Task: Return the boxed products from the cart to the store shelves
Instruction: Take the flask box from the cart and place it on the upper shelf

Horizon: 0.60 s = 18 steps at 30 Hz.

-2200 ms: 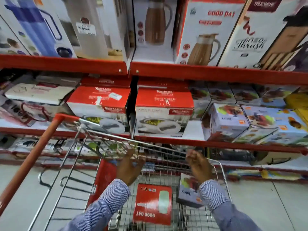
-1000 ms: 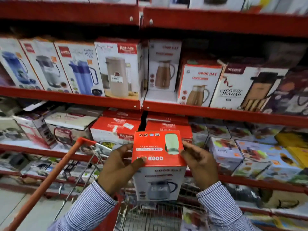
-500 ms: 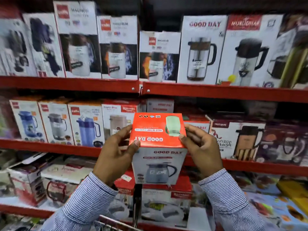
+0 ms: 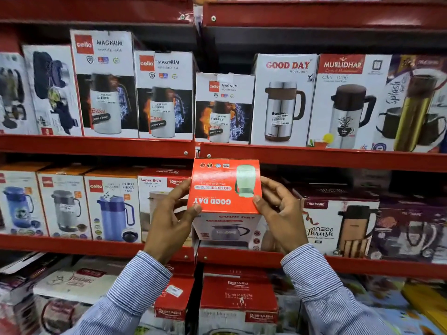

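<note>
I hold a Good Day jug box, red on top and white on the front with a grey jug pictured, upright between both hands. My left hand grips its left side with the thumb on the red top. My right hand grips its right side the same way. The box is level with the middle red shelf, in front of the gap between a Super Riva box and a Trueware Thrush box. Its base looks close to the shelf's front edge. The cart is out of view.
The upper shelf carries Cello Magnum flask boxes, a tall Good Day box and a Murlidhar box. Blue Cello jug boxes stand at the middle left. Red Rishabh boxes sit on the shelf below.
Both hands lifted the red-topped box out of the cart and raised it to the middle shelf. My view tilted up from the cart to the upper shelves.
</note>
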Motion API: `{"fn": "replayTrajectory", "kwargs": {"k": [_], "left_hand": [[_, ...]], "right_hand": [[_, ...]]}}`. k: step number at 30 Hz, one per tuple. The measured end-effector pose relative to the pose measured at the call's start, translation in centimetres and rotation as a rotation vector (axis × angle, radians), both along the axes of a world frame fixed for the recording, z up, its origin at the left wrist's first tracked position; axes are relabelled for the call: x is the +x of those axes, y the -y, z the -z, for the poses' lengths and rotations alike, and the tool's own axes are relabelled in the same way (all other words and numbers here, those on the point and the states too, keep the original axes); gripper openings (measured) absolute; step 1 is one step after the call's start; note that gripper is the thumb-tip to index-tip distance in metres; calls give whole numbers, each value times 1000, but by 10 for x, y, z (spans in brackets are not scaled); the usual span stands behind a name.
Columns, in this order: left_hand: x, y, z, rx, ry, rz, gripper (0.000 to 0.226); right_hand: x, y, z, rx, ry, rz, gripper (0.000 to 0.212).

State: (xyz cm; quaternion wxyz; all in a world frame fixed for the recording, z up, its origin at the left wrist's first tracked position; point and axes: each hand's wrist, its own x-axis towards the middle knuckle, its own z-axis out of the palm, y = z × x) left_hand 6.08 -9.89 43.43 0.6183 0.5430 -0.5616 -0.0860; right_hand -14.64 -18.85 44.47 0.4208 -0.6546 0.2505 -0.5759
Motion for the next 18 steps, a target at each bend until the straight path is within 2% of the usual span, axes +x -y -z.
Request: {"fn": "replayTrajectory", "kwargs": {"k": [6, 13, 18], "left_hand": [[10, 31, 10, 45, -1, -12, 62], [21, 72, 6, 84, 1, -63, 51], [19, 88, 3, 72, 52, -112, 48]], "right_hand": [[10, 26, 10, 32, -55, -21, 44], [17, 59, 11, 6, -231, -68, 65], [25, 81, 6, 34, -225, -19, 61]]}}
